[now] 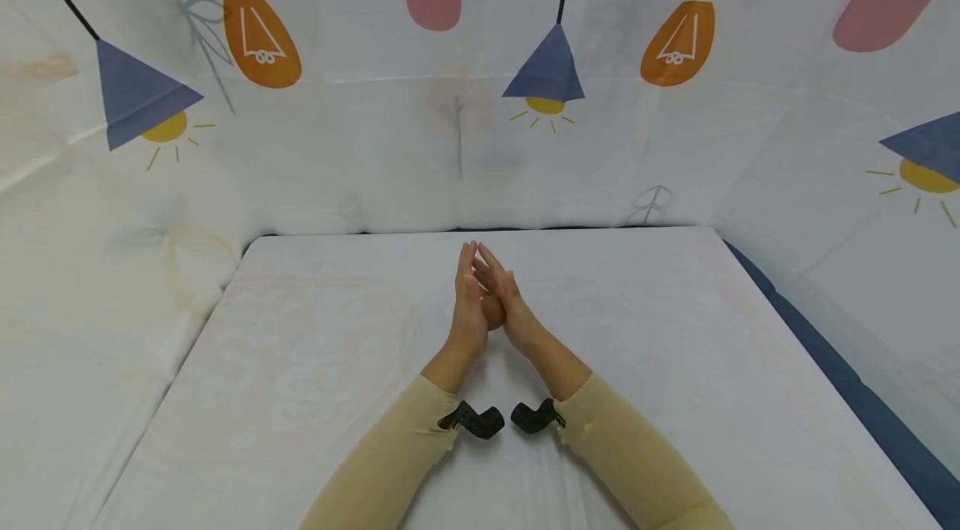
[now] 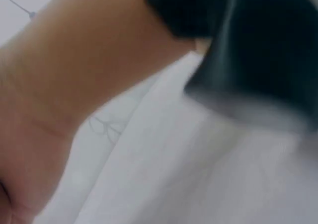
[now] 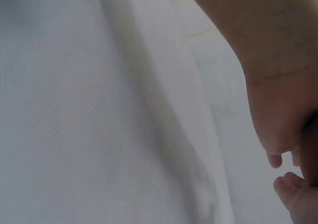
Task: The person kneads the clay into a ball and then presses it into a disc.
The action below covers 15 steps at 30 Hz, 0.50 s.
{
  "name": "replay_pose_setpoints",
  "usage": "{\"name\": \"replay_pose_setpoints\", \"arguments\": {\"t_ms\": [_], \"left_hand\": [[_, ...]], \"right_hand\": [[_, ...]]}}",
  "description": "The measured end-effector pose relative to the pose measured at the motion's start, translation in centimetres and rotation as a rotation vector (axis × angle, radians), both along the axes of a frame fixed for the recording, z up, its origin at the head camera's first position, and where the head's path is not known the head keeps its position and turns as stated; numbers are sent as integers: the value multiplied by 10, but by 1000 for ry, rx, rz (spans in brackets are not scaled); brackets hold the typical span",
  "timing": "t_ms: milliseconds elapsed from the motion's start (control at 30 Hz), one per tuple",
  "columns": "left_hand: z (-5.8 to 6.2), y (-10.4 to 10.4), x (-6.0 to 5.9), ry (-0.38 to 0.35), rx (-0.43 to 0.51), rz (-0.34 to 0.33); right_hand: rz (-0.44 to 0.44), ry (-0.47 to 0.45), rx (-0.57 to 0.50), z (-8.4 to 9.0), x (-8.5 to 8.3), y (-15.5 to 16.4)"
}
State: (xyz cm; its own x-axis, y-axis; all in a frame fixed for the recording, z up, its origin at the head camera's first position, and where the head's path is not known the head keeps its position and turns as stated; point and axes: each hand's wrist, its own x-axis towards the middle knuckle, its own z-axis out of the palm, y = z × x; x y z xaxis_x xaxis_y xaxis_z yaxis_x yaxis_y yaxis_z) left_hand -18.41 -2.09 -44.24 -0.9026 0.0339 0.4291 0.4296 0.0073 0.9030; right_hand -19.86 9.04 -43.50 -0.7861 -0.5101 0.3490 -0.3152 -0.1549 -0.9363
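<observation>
Over the middle of the white table, the left hand [image 1: 468,309] and the right hand [image 1: 517,311] face each other palm to palm. Their fingers are mostly straight and slant up, meeting near the tips. Between the palms sits a smooth, rounded brown object [image 1: 492,312], partly covered by both hands; its kind cannot be told. The right wrist view catches a dark sliver of this object [image 3: 312,157] beside the right hand [image 3: 278,114]. Only the base of the left hand [image 2: 35,159] shows in the left wrist view.
White cloth covers the table [image 1: 315,347]. A pale curtain [image 1: 360,155] printed with lamps and bulbs hangs behind and at both sides. Each cream sleeve [image 1: 390,463] carries a black wrist camera [image 1: 480,420]. Dark blue material [image 1: 825,355] shows along the right edge.
</observation>
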Motion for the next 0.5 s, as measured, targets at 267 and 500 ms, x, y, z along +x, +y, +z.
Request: {"name": "replay_pose_setpoints", "arguments": {"t_ms": [267, 500], "left_hand": [[-7, -8, -6, -44, -24, 35], [-11, -7, -5, -19, -197, -10]], "right_hand": [[-13, 62, 26, 8, 9, 0], [-105, 99, 65, 22, 9, 4]]}}
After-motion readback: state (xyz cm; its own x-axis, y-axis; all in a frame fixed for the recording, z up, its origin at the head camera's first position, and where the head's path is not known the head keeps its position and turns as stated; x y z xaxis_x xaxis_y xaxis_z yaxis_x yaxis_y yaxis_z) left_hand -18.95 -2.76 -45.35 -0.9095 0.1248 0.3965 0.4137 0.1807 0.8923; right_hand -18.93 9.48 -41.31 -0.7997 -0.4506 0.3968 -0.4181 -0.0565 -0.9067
